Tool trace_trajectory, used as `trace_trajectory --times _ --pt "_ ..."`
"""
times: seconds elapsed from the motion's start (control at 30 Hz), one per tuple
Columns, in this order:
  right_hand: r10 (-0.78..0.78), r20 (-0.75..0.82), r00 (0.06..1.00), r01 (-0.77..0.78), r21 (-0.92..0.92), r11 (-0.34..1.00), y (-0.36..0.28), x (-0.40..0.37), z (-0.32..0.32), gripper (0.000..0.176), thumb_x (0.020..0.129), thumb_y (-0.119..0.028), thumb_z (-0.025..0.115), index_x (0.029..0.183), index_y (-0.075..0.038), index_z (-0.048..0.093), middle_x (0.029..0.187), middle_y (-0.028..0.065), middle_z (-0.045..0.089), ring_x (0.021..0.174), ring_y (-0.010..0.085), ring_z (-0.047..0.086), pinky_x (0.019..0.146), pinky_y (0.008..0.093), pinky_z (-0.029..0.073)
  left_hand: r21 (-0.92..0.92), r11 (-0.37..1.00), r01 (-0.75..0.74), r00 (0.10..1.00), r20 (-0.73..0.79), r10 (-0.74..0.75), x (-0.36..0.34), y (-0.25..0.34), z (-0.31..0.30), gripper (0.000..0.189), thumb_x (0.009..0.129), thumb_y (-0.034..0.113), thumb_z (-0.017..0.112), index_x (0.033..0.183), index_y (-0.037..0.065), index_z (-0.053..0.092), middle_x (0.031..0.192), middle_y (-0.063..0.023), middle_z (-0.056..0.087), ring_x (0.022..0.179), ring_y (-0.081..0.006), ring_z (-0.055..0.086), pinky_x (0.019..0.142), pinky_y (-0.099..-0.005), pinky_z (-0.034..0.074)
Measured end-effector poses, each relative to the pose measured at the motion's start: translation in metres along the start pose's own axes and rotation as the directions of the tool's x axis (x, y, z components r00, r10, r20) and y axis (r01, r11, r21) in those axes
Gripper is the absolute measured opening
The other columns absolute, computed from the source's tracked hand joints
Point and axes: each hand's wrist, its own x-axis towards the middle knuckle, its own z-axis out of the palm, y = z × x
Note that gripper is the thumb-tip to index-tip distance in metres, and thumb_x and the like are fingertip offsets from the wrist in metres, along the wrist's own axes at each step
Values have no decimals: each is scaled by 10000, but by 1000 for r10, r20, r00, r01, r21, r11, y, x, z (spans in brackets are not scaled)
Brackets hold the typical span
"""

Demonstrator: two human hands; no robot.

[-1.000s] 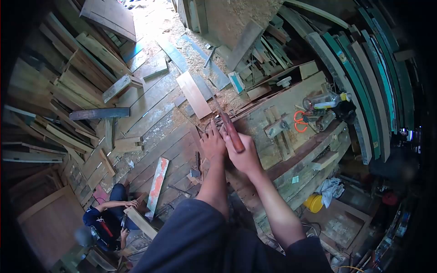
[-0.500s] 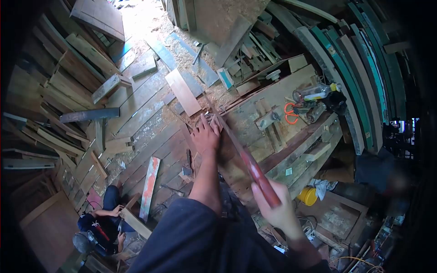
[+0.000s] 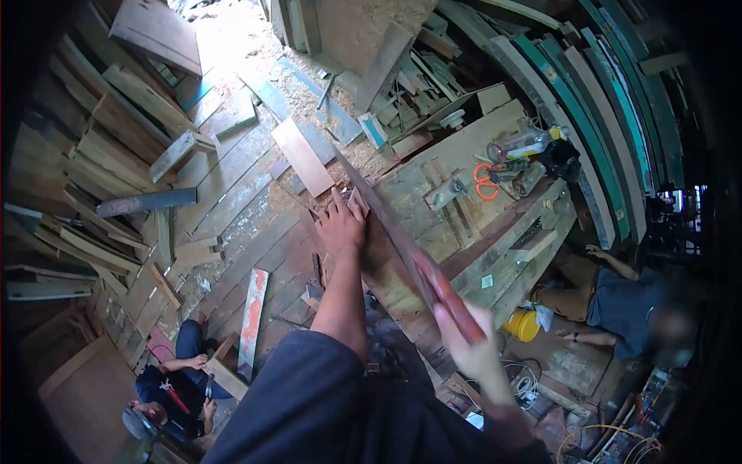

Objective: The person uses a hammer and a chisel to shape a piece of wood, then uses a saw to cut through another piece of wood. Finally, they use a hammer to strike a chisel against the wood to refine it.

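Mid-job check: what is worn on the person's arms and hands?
No gloves on the left hand or right hand; forearms are uncovered. Dark blue sleeves end near the elbows. No watch shows; the right hand is blurred.

The saw (image 3: 402,240) cuts a slanting line through the middle of the frame, so you can't cross straight from the lower left to the tabletop (image 3: 433,166). Right of the blade the tabletop is bare as far as a wooden block (image 3: 447,190). Beyond it, orange scissors (image 3: 484,181) and a bottle (image 3: 516,144) crowd the upper right. Left, the plank floor (image 3: 247,201) lies open around a loose board (image 3: 301,157).
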Motion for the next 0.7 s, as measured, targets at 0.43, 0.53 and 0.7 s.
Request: trace_trajectory --times 0.43,0.53,0.7 --pt "-378 -13 926 377 -64 924 63 135 79 214 908 -143 586 799 42 592 647 209 587 585 334 611 560 389 460 38 999 -22 999 -46 24 4 -4 7 540 970 451 364 1409 152 459 1168 -108 643 1052 -298 592 894 -445 416" --pt "-110 11 994 110 41 993 68 55 30 207 943 -131 570 800 18 582 588 40 499 570 79 462 507 306 396 -6 1000 -11 997 -79 10 3 -1 6 538 972 452 360 1392 140 483 1150 -109 648 1056 -302 591 925 -456 409" --pt "-102 -1 995 100 -203 974 33 -69 -12 155 887 -103 625 932 42 655 577 49 525 523 97 523 506 284 426 -7 1000 -10 995 -95 10 0 1 2 507 967 419 388 1376 141 500 1152 -123 644 1070 -294 584 897 -440 423"
